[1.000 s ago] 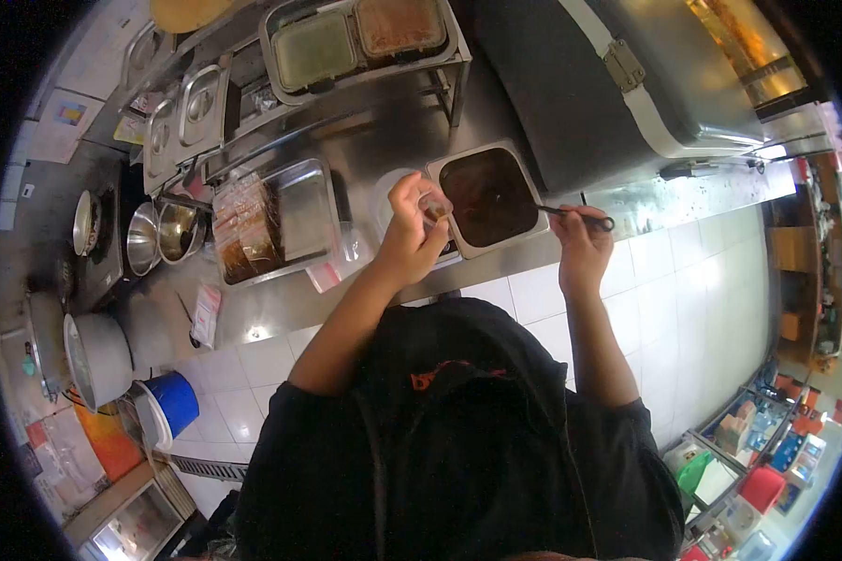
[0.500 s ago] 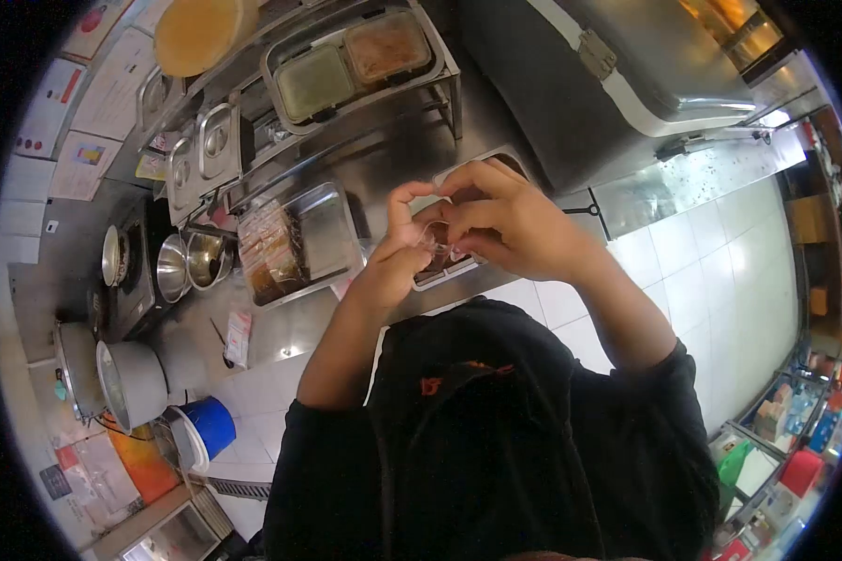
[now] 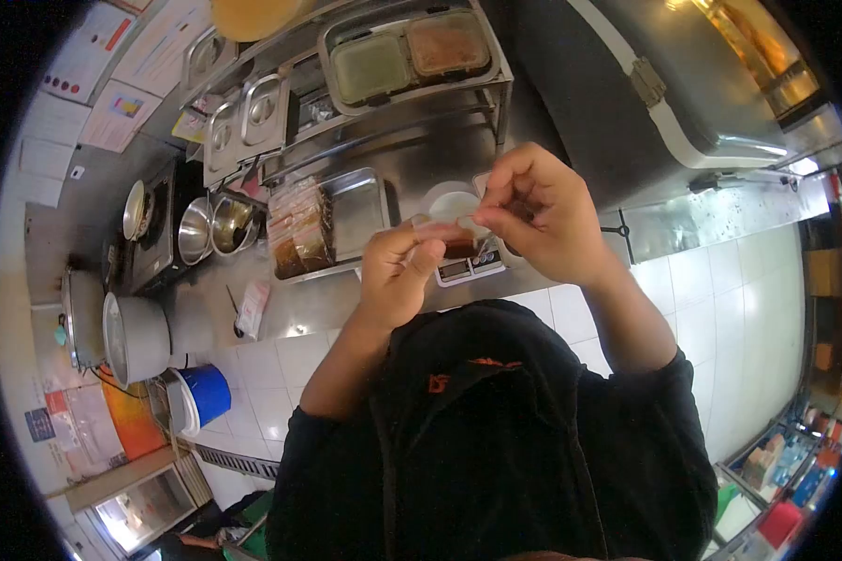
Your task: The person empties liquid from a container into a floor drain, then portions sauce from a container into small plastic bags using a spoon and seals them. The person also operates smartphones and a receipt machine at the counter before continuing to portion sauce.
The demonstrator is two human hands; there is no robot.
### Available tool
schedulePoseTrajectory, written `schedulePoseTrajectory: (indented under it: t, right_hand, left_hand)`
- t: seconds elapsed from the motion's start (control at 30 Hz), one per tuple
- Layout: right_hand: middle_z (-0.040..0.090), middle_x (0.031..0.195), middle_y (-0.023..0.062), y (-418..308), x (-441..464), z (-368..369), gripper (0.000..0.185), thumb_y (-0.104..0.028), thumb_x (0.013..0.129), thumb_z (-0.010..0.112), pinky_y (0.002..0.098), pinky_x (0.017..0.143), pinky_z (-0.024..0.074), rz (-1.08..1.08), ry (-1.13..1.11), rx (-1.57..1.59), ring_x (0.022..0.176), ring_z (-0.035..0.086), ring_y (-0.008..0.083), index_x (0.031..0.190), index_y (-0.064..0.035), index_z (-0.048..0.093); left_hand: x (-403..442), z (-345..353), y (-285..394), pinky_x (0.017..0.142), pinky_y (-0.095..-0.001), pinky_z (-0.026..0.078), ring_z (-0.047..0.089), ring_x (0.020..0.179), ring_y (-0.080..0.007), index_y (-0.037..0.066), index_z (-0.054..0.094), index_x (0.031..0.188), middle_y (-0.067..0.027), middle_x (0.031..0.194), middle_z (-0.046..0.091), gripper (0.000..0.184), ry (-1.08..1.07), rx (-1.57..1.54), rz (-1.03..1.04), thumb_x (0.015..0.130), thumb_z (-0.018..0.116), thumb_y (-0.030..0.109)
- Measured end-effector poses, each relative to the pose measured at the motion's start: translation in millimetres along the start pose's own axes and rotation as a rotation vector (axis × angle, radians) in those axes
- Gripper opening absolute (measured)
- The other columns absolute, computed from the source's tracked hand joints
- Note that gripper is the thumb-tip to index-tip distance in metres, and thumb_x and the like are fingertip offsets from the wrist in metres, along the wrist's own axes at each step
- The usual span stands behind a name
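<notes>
A small clear plastic bag (image 3: 459,249) with dark reddish-brown contents hangs between my hands. My left hand (image 3: 398,273) is closed on its left side, thumb against the fingers. My right hand (image 3: 544,217) pinches at the bag's top with thumb and fingertips; a thin, pale strand shows by the fingertips, too small to make out. Just beyond the bag is a white bowl (image 3: 452,203). Below the bag, the edge of a white kitchen scale (image 3: 472,272) shows, partly covered by bag and hands.
To the left, a metal tray (image 3: 360,208) holds several packed bags (image 3: 299,224). A rack at the back carries lidded containers (image 3: 370,70). A large grey chest (image 3: 599,122) stands right. Metal bowls (image 3: 196,229), a large pot (image 3: 136,337) and a blue bucket (image 3: 204,396) are far left.
My hands have drawn apart, the right moving to the right and the left slightly down. The bag between them now shows more plainly. The whole view has shifted.
</notes>
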State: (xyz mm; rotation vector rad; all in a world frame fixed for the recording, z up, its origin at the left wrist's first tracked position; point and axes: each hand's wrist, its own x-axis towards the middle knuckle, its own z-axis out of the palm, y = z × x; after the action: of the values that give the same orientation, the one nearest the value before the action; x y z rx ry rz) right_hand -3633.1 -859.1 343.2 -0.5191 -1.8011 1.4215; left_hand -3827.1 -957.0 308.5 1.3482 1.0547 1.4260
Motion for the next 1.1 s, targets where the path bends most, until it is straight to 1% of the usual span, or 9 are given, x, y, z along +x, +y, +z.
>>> schedulePoseTrajectory:
  t: [0.1,0.2,0.23,0.33,0.43,0.53,0.6,0.9,1.1]
  right_hand:
    - [0.063,0.081,0.0038,1.5,4.8,8.0,0.037,0.004,0.081,0.071,0.0243,0.072,0.0486,-0.022,0.022,0.200,0.078,0.061,0.0087,0.112,-0.0020,0.051]
    - [0.062,0.082,0.0034,-0.5,8.6,15.4,0.039,0.008,0.080,0.069,0.0238,0.074,0.0482,0.000,-0.048,0.341,0.078,0.060,0.0092,0.113,-0.0016,0.050]
    - [0.062,0.083,0.0033,0.1,9.2,18.5,0.039,0.008,0.080,0.068,0.0237,0.074,0.0481,0.032,-0.063,0.340,0.078,0.060,0.0090,0.113,-0.0014,0.050]
    - [0.061,0.084,0.0031,6.3,10.9,30.2,0.039,0.008,0.080,0.067,0.0235,0.074,0.0482,0.088,-0.089,0.332,0.079,0.060,0.0085,0.114,-0.0007,0.050]
    - [0.061,0.087,0.0030,15.9,11.8,43.6,0.038,0.008,0.080,0.066,0.0234,0.075,0.0483,0.085,-0.117,0.321,0.081,0.060,0.0084,0.114,-0.0003,0.051]
    - [0.061,0.088,0.0031,17.4,17.4,58.0,0.035,0.007,0.081,0.066,0.0233,0.075,0.0485,0.125,-0.209,0.301,0.082,0.059,0.0083,0.112,-0.0003,0.052]
    - [0.061,0.087,0.0032,20.1,19.7,75.2,0.033,0.006,0.081,0.066,0.0233,0.074,0.0485,0.171,-0.243,0.275,0.081,0.060,0.0082,0.111,-0.0004,0.053]
    - [0.065,0.083,0.0059,46.7,51.2,147.6,0.030,0.004,0.080,0.068,0.0260,0.069,0.0505,0.143,-0.355,-0.062,0.075,0.062,0.0118,0.109,0.0005,0.060]
    - [0.068,0.089,0.0138,62.6,83.2,186.4,0.027,-0.003,0.083,0.069,0.0306,0.069,0.0534,0.257,-0.446,-0.454,0.073,0.067,0.0211,0.109,-0.0013,0.062]
  left_hand:
    - [-1.7,-4.1,12.2,0.076,-0.0262,0.050,0.066,0.082,-0.0154,-0.005,0.070,0.099,-0.0105,0.090,0.071,0.019,0.078,0.145,0.103,0.094,0.061,0.011]
    - [-2.7,-8.8,25.9,0.071,-0.0269,0.051,0.066,0.075,-0.0161,-0.004,0.070,0.095,-0.0110,0.082,0.070,0.018,0.059,0.288,0.127,0.093,0.061,0.011]
    - [-3.9,-10.8,28.7,0.070,-0.0272,0.051,0.066,0.073,-0.0164,-0.003,0.070,0.094,-0.0111,0.080,0.070,0.017,0.035,0.333,0.119,0.093,0.061,0.012]
    - [-10.8,-11.1,22.1,0.066,-0.0272,0.050,0.066,0.072,-0.0158,-0.002,0.068,0.088,-0.0109,0.077,0.069,0.017,0.161,0.195,0.097,0.091,0.062,0.013]
    - [-18.5,-25.9,20.9,0.061,-0.0275,0.048,0.064,0.066,-0.0156,-0.001,0.064,0.081,-0.0103,0.073,0.066,0.012,0.128,0.294,0.048,0.088,0.063,0.009]
    - [-19.0,-42.5,21.4,0.056,-0.0289,0.046,0.061,0.060,-0.0166,0.000,0.061,0.078,-0.0087,0.067,0.061,0.009,0.050,0.407,0.202,0.084,0.063,0.007]
    - [-25.3,-52.8,19.4,0.054,-0.0299,0.045,0.059,0.057,-0.0171,0.001,0.060,0.077,-0.0087,0.065,0.058,0.007,0.062,0.396,0.192,0.082,0.062,0.006]
    - [-54.7,-120.5,-4.5,0.053,-0.0380,0.042,0.054,0.057,-0.0309,0.002,0.053,0.074,-0.0132,0.067,0.053,0.009,0.128,0.427,0.141,0.075,0.062,0.002]
    - [-70.2,-181.9,-48.1,0.063,-0.0381,0.049,0.063,0.069,-0.0325,0.001,0.061,0.088,-0.0171,0.080,0.063,0.008,0.072,0.537,0.084,0.084,0.062,0.008]
